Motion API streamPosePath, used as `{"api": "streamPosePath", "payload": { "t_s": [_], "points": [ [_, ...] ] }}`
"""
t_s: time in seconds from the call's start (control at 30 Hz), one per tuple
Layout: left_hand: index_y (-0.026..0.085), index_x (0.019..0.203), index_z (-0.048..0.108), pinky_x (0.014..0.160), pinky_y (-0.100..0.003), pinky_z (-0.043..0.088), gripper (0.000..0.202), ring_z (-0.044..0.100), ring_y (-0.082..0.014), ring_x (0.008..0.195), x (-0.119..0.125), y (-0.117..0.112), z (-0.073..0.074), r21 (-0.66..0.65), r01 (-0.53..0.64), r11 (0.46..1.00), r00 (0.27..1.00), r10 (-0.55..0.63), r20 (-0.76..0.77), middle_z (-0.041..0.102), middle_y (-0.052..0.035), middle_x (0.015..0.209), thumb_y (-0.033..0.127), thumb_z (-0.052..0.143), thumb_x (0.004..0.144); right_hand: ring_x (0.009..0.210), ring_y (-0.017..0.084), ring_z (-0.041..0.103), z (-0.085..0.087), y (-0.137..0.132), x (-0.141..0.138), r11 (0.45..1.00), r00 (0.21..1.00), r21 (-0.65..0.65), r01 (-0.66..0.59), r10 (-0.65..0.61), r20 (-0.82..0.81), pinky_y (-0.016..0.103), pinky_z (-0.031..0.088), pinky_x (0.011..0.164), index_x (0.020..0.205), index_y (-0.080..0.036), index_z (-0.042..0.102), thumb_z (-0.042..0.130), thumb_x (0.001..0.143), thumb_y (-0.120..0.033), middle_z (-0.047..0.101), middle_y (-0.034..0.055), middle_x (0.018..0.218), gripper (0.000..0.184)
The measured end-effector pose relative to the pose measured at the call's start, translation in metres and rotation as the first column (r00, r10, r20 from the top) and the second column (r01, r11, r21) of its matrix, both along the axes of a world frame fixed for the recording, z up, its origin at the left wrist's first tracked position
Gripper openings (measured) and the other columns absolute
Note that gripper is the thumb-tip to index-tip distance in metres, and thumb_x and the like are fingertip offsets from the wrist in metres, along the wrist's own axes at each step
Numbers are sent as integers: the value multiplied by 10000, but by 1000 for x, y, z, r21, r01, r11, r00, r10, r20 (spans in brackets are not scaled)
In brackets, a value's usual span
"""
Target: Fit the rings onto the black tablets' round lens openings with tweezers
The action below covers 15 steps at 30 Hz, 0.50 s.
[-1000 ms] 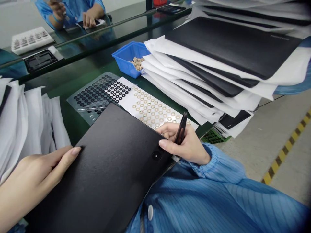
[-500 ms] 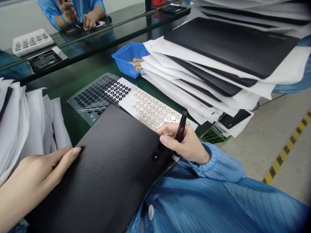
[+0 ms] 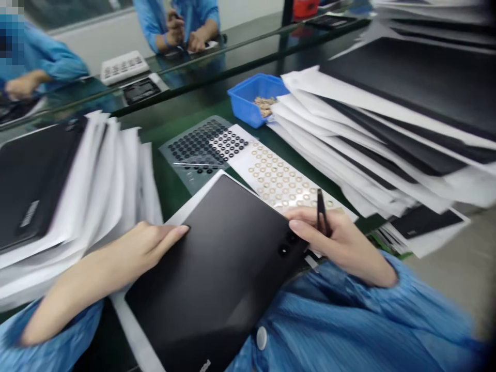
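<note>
A black tablet [image 3: 209, 263] lies face down across my lap, its back up and two round camera openings [image 3: 284, 250] near its right corner. My left hand [image 3: 127, 253] holds its left edge, with a white paper sheet showing under the tablet. My right hand [image 3: 337, 243] pinches slim black tweezers [image 3: 321, 214] upright just beyond the tablet's right corner. The tips are hidden by my fingers. Nearest that hand lies a white backing sheet of beige adhesive rings [image 3: 279, 181], and beyond it a clear sheet of black rings [image 3: 199, 147].
A blue plastic bin [image 3: 250, 98] of small tan parts stands on the green bench [image 3: 166, 155]. Stacks of white-wrapped black tablets lie at right [image 3: 387, 139] and left [image 3: 96, 181]. Behind them, a glass panel [image 3: 217, 62] reflects a blue-sleeved person.
The view has swung left and blurred slightly, bringing more of the left stack in. The tablet has shifted, showing white paper beneath it, and both hands moved with it.
</note>
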<state>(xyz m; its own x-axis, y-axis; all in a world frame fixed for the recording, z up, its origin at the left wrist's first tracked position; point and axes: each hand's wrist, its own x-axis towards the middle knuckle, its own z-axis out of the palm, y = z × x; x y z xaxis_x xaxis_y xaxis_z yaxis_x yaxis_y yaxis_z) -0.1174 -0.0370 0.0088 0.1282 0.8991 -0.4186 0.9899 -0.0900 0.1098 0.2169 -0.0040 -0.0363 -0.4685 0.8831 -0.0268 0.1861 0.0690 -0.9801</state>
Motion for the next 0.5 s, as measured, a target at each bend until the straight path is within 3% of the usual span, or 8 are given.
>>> {"api": "streamPosePath", "payload": {
  "t_s": [0.07,0.1,0.23,0.3,0.4,0.5],
  "points": [
    [216,702,575,565,-265,365,522,554,-154,525,7,-1,1,-92,0,996,1000,-1,-10,530,8,546,491,229,981,570,116,489,0,-1,2,997,999,-71,-8,10,30,218,418,482,828,-172,644,579,862,-451,521,12,659,288],
    [213,730,568,574,-270,374,510,569,-162,555,10,0,1,-65,0,998,1000,-1,-24,544,-1,581,481,220,988,520,98,433,0,-1,2,993,999,-115,10,-5,38,210,365,439,825,-173,638,594,847,-476,471,-6,616,307],
    [173,981,563,779,-309,444,294,619,-224,905,19,6,-2,281,24,959,995,3,-97,614,-89,955,322,309,977,430,42,194,6,0,-5,950,993,-287,121,-114,40,190,139,399,925,-164,620,643,786,-551,237,-81,541,412],
    [140,1050,545,845,-335,446,250,594,-246,1000,23,10,-4,332,-58,941,991,93,-91,589,-127,1053,259,347,956,421,34,159,9,4,-12,944,993,-308,116,-112,32,185,120,401,951,-159,608,655,773,-559,191,-97,539,441],
    [128,966,552,736,-329,462,240,617,-227,835,26,15,-7,246,-167,955,983,181,-34,599,-121,960,250,345,953,394,46,207,8,12,-22,964,997,-258,69,-56,56,195,237,365,867,-159,606,658,758,-577,208,-101,497,435],
    [159,794,529,689,-312,434,261,598,-209,782,26,18,-12,237,-165,957,986,165,23,590,-102,888,254,339,945,450,107,447,1,19,-26,989,989,-135,51,-31,145,256,454,440,761,-153,619,699,704,-578,446,-23,539,435]
  ]
}}
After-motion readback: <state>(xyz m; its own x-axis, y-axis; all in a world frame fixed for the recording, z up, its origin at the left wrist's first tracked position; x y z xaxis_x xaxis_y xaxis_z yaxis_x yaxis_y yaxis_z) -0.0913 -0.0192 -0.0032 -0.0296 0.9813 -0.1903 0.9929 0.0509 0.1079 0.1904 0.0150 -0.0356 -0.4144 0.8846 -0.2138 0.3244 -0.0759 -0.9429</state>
